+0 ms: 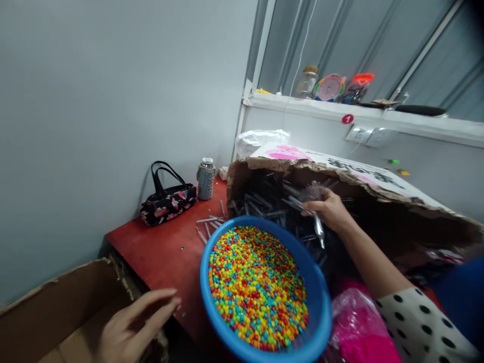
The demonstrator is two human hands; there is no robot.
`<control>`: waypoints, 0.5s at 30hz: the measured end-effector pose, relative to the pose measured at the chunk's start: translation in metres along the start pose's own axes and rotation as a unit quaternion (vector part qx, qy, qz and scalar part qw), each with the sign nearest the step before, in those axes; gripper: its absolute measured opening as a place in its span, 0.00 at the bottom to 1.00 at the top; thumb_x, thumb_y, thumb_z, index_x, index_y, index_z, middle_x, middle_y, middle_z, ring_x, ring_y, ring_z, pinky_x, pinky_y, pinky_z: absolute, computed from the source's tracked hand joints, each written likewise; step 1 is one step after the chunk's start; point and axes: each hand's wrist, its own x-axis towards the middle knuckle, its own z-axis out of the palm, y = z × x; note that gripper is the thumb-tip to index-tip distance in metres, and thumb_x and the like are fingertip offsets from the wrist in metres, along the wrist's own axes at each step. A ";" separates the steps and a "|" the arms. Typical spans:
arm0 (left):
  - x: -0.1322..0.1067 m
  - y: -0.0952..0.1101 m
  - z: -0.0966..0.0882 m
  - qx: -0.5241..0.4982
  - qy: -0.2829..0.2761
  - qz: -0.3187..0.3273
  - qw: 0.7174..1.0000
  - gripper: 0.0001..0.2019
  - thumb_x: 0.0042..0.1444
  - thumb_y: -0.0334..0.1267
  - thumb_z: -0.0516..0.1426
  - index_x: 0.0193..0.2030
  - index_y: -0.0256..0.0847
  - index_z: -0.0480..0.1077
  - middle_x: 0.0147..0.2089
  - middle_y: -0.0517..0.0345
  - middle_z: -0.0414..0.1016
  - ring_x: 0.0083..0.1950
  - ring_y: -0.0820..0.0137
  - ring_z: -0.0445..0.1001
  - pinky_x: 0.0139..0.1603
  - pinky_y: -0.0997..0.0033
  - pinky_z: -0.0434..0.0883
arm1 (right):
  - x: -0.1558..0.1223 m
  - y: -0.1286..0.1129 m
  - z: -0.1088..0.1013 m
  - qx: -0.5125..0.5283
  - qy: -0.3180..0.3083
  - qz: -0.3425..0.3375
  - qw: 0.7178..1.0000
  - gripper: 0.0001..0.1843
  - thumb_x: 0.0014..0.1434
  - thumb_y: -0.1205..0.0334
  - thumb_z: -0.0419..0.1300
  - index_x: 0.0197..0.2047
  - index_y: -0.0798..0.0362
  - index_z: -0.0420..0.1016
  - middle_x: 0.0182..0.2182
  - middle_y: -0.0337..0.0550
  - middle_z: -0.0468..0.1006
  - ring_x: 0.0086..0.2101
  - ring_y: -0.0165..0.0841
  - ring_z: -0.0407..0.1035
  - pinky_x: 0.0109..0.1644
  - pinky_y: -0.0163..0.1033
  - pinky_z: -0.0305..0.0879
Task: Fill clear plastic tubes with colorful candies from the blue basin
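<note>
My right hand (327,209) reaches inside the torn cardboard box (242,176) with its fingers closed on several clear plastic tubes (319,232). More loose clear tubes (260,201) lie in the box below it. In front of the box is a blue basin (209,297) filled with small candies (257,287) in red, yellow, orange, green and blue. My left hand (132,327) is low on the left, near the table's edge and apart from the basin. Its thumb and forefinger are stretched forward with a gap between them, and no held thing shows.
On the red table (155,252) stand a floral handbag (170,204) and a bottle (206,179). Scattered tubes (209,222) lie beside the basin. An open carton (64,297) is at lower left, pink plastic (359,322) at lower right. Jars line the shelf (295,103).
</note>
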 end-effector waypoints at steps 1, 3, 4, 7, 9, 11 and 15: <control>0.009 0.015 0.010 -0.028 -0.045 0.009 0.999 0.10 0.51 0.49 0.58 0.36 0.50 0.75 0.34 0.61 0.79 0.35 0.66 0.77 0.37 0.72 0.74 | -0.014 -0.003 0.007 0.031 -0.020 0.008 0.999 0.27 0.29 0.70 0.70 0.37 0.52 0.71 0.29 0.35 0.75 0.23 0.31 0.68 0.25 0.43 0.74; 0.027 0.043 0.034 -0.083 -0.103 0.032 0.991 0.11 0.48 0.47 0.60 0.36 0.45 0.76 0.35 0.58 0.79 0.36 0.65 0.77 0.39 0.70 0.74 | -0.038 -0.003 0.021 0.089 -0.056 0.030 0.994 0.28 0.29 0.71 0.70 0.38 0.50 0.71 0.35 0.36 0.76 0.26 0.33 0.70 0.25 0.43 0.74; 0.035 0.053 0.048 -0.120 -0.113 0.034 0.986 0.12 0.48 0.46 0.60 0.37 0.43 0.75 0.36 0.57 0.79 0.37 0.66 0.77 0.40 0.70 0.74 | -0.049 -0.001 0.027 0.114 -0.072 0.041 0.990 0.28 0.30 0.71 0.70 0.38 0.49 0.71 0.38 0.36 0.76 0.28 0.33 0.70 0.25 0.43 0.74; 0.054 0.067 0.092 -0.219 -0.111 0.013 0.969 0.15 0.50 0.45 0.59 0.42 0.38 0.72 0.37 0.54 0.77 0.37 0.66 0.76 0.40 0.66 0.75 | -0.073 0.011 0.042 0.172 -0.109 0.077 0.976 0.28 0.32 0.72 0.69 0.39 0.47 0.71 0.41 0.35 0.76 0.30 0.34 0.71 0.25 0.42 0.74; 0.060 0.065 0.118 -0.234 -0.100 0.021 0.967 0.17 0.48 0.43 0.60 0.43 0.36 0.71 0.42 0.50 0.76 0.41 0.64 0.76 0.46 0.64 0.73 | -0.084 0.021 0.048 0.199 -0.128 0.102 0.966 0.27 0.32 0.73 0.69 0.38 0.46 0.71 0.40 0.34 0.76 0.30 0.34 0.72 0.25 0.41 0.74; 0.061 0.060 0.137 -0.238 -0.117 0.008 0.964 0.20 0.47 0.43 0.61 0.46 0.35 0.70 0.49 0.45 0.73 0.47 0.61 0.74 0.51 0.60 0.71 | -0.090 0.032 0.053 0.213 -0.141 0.119 0.959 0.27 0.32 0.72 0.68 0.38 0.46 0.71 0.41 0.34 0.76 0.30 0.34 0.72 0.25 0.40 0.74; 0.055 0.060 0.152 -0.179 -0.124 0.009 0.976 0.35 0.47 0.49 0.62 0.60 0.37 0.59 0.63 0.38 0.58 0.60 0.54 0.64 0.57 0.53 0.65 | -0.097 0.045 0.061 0.232 -0.144 0.128 0.953 0.27 0.34 0.70 0.68 0.40 0.44 0.70 0.43 0.33 0.76 0.32 0.34 0.73 0.25 0.40 0.73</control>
